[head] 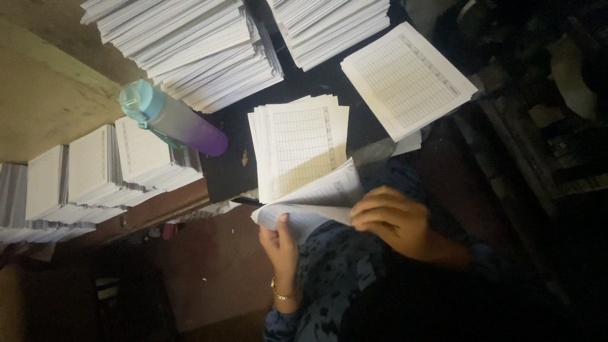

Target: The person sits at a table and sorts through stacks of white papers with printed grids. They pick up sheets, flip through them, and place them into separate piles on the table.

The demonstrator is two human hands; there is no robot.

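Observation:
My left hand [280,246] grips the near edge of a small pile of printed grid sheets [303,149], thumb on top of the curled lower pages. My right hand [391,217] presses on the same bent sheets from the right, fingers curled over the fold. The pile lies on a dark table top [228,168] in front of me. A gold bracelet sits on my left wrist.
A teal-capped purple bottle [171,119] lies tilted to the left. Tall paper stacks [196,47] stand at the back, another grid stack [408,79] at right, and lower stacks [95,171] at left. Dark floor lies below, clutter at right.

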